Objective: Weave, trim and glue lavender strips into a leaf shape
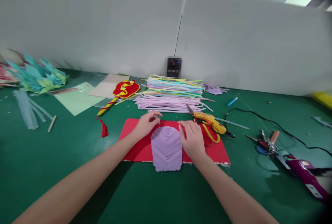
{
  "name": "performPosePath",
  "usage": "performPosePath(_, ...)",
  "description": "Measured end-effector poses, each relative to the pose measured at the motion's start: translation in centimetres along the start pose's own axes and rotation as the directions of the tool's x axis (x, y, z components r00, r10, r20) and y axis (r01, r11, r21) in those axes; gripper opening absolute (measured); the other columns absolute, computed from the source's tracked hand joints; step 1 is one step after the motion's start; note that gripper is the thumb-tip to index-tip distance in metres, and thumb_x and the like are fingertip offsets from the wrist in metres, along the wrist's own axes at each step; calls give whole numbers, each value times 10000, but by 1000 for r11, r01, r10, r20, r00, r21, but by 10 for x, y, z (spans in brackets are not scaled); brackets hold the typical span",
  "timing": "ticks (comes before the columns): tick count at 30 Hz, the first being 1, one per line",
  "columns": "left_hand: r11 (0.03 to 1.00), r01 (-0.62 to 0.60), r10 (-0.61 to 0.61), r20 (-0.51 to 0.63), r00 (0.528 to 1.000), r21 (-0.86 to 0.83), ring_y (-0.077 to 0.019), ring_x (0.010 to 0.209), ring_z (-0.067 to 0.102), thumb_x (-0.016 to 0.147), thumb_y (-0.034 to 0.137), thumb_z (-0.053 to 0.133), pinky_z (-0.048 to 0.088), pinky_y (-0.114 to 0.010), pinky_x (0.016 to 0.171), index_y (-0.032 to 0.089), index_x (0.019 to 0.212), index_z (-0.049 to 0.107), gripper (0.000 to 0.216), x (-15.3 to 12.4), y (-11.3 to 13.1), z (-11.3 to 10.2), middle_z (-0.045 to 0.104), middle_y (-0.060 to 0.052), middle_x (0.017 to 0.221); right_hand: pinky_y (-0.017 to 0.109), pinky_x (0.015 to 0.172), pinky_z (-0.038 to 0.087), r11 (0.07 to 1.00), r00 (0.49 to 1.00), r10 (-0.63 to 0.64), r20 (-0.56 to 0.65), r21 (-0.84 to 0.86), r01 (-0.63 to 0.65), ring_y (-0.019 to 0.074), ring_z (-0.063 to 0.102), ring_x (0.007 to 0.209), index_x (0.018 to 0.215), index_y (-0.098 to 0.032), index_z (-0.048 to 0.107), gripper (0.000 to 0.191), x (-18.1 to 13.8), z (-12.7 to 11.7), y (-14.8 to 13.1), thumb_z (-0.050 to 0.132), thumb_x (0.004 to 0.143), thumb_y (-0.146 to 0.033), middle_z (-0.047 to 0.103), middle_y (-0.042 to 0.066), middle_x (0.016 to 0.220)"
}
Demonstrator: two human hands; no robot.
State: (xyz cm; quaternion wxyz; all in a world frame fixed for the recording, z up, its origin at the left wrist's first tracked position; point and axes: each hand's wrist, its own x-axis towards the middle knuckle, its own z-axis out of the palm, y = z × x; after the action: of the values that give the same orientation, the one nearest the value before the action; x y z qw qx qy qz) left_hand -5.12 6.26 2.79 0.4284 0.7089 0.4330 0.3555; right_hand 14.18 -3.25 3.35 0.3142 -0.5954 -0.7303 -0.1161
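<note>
A lilac panel of pipe cleaners (167, 151) in a chevron pattern, rounded at its far end, lies on a red board (140, 151). Its near end hangs past the board's front edge. Close to the panel's far left corner is my left hand (147, 125), its fingers bent with a gap between thumb and forefinger. My right hand (193, 139) rests by the far right side, fingers bent over the board and thumb apart beside the panel. I see nothing held in either hand. Yellow-handled pliers (211, 122) lie just behind my right hand.
Bundles of lilac and mixed-colour pipe cleaners (168, 103) lie behind the board. To the left are a red-and-yellow fan-shaped ornament (127, 89) and glue sticks (26, 108). On the right are a purple glue gun (307, 174), keys (271, 146), a black cord (275, 123) and a blue pen (232, 101).
</note>
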Motion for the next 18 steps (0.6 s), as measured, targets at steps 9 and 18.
performPosePath(9,993,118,-115,-213,970,3,-236,985,609,735,310,536,457,-387,891,152,957,588,277,-18,3,4,643,-120,1043,344,733,358,869,913,380,-149,-281,-407,245,499,865,902,-167,585,235,2,-51,69,479,847,-369,591,101,904)
performPosePath(18,831,23,51,-117,992,556,-219,1232,450,900,217,326,205,-491,1086,167,1249,458,376,-33,-1,18,542,-124,1284,332,728,383,802,805,588,84,-188,-567,243,528,825,905,-131,596,330,-21,-39,108,415,863,-403,590,121,872)
